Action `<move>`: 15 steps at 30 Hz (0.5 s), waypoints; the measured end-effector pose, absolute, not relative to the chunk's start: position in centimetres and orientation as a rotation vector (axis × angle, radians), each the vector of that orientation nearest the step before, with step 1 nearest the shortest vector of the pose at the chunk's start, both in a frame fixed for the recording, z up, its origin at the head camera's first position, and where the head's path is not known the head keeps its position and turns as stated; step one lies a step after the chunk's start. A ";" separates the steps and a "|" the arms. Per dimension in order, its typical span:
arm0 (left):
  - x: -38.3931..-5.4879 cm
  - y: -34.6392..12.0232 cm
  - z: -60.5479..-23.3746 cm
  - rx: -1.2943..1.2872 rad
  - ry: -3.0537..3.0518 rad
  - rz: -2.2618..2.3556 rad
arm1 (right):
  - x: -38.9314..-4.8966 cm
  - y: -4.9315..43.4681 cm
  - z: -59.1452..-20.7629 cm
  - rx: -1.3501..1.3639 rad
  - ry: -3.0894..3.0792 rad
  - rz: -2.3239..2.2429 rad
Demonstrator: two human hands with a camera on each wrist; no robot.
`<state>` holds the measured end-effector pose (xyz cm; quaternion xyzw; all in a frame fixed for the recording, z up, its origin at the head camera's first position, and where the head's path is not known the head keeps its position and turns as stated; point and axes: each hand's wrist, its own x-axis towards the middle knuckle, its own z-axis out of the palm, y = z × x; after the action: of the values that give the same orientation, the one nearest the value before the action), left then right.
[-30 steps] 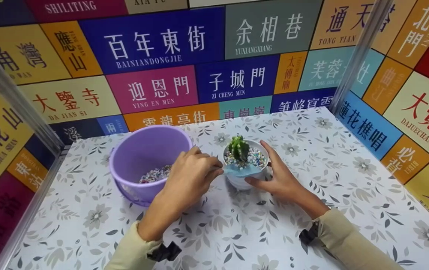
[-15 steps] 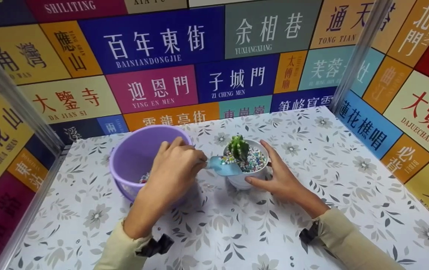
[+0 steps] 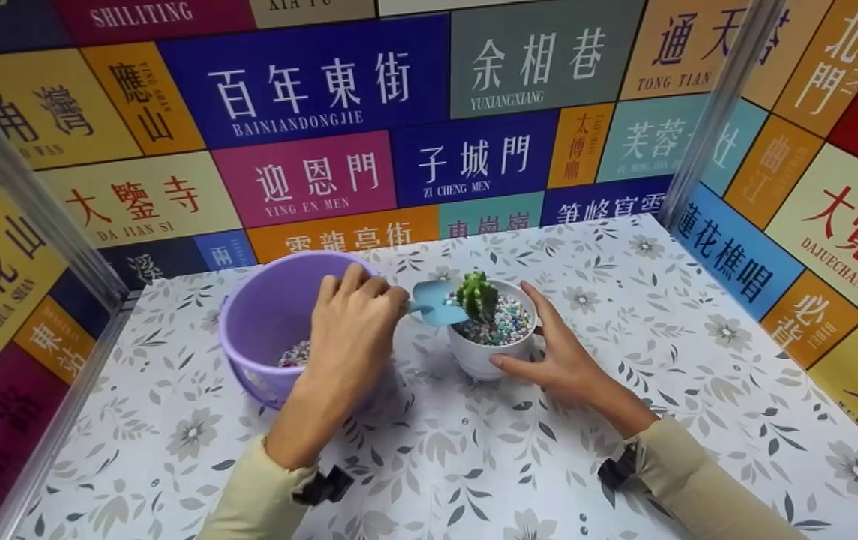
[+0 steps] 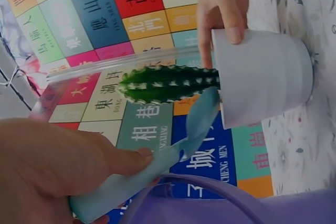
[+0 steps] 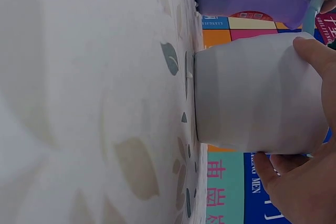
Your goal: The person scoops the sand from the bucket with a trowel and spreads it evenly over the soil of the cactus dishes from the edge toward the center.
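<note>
My left hand (image 3: 358,322) holds a small light-blue trowel (image 3: 436,304) by its handle, beside the bucket's right rim. The blade tips toward the left rim of a white flowerpot (image 3: 483,361), with a few pebbles near its tip. In the left wrist view, the blade meets the base of a green ribbed cactus (image 4: 168,84). Multicoloured pebbles (image 3: 508,319) surround the cactus. My right hand (image 3: 571,367) grips the upright pot from the right, its thumb at the near rim and its fingers around the far side. The pot's base is on the table in the right wrist view.
Left of the pot stands a purple bucket (image 3: 238,322) with more pebbles (image 3: 294,354) at its bottom, partly hidden by my left hand. The table (image 3: 459,465) has a floral cover. Walls with coloured sign panels (image 3: 301,82) enclose its back and sides.
The trowel has gone from the pot's near rim to its left side, its blade now tilted and bearing fewer pebbles than half a second ago. My right hand keeps its place on the pot.
</note>
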<state>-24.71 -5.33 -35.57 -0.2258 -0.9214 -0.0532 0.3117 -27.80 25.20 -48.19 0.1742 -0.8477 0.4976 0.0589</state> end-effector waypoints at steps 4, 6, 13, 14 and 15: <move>-25.3 -5.1 -36.2 -0.546 -2.362 -0.116 | -27.8 25.2 -48.3 0.516 -2.567 1.510; -25.8 -4.8 -36.5 -0.527 -2.319 -0.104 | -27.8 25.2 -48.3 0.515 -2.566 1.512; -27.3 -3.4 -37.2 -0.523 -2.211 -0.075 | -27.9 25.2 -48.2 0.515 -2.556 1.533; -27.4 -3.2 -37.4 -0.529 -2.207 -0.082 | -27.9 25.2 -48.2 0.511 -2.555 1.536; -27.6 -3.1 -37.5 -0.537 -2.205 -0.091 | -27.9 25.2 -48.2 0.514 -2.554 1.537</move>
<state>-27.60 -3.08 -37.48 -0.2143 -0.8803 -0.0364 0.4217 -27.90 25.16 -48.24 0.1697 -0.8429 0.5074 0.0584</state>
